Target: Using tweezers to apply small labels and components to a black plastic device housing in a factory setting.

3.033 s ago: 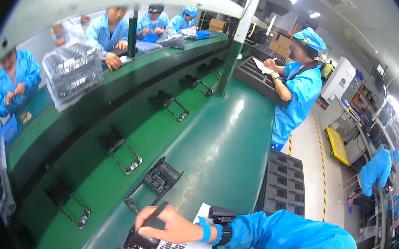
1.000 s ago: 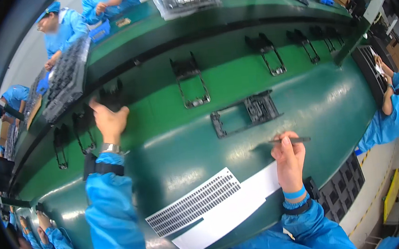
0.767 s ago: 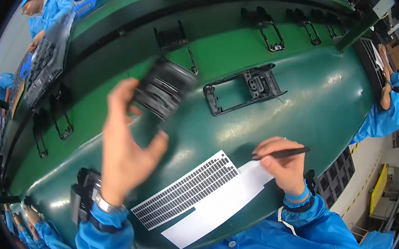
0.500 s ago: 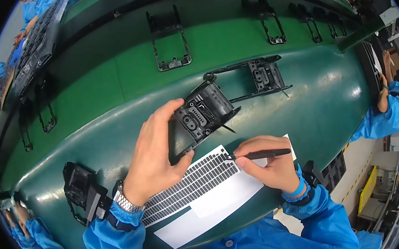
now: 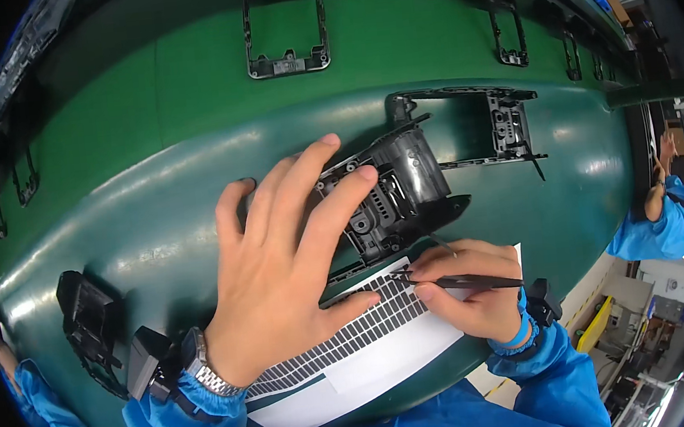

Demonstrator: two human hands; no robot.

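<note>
My left hand [image 5: 274, 278] lies with fingers spread, its index fingertip on a black plastic frame [image 5: 418, 165] in front of me. The frame carries a rounded cover and a slotted inner plate, and sits tilted on the bench. My right hand [image 5: 486, 302] is closed around black tweezers [image 5: 476, 281]. Their tips are at the upper right end of a white sheet [image 5: 369, 319] with rows of small black rectangular stickers. Whether a sticker is between the tips I cannot make out. Plain white paper [image 5: 389, 364] lies over the sheet's near side.
A second black frame [image 5: 506, 123] lies right behind the first. Another black part [image 5: 86, 312] rests at the left. Beyond the green bench [image 5: 167, 197], several frames, one [image 5: 289, 64] straight ahead, stand along a green strip. A co-worker's blue sleeve [image 5: 660, 224] shows at the right.
My left hand has gone from gripping the frame's edge to lying spread across it. The frame has shifted right in view. The tweezers stay at the sticker sheet.
</note>
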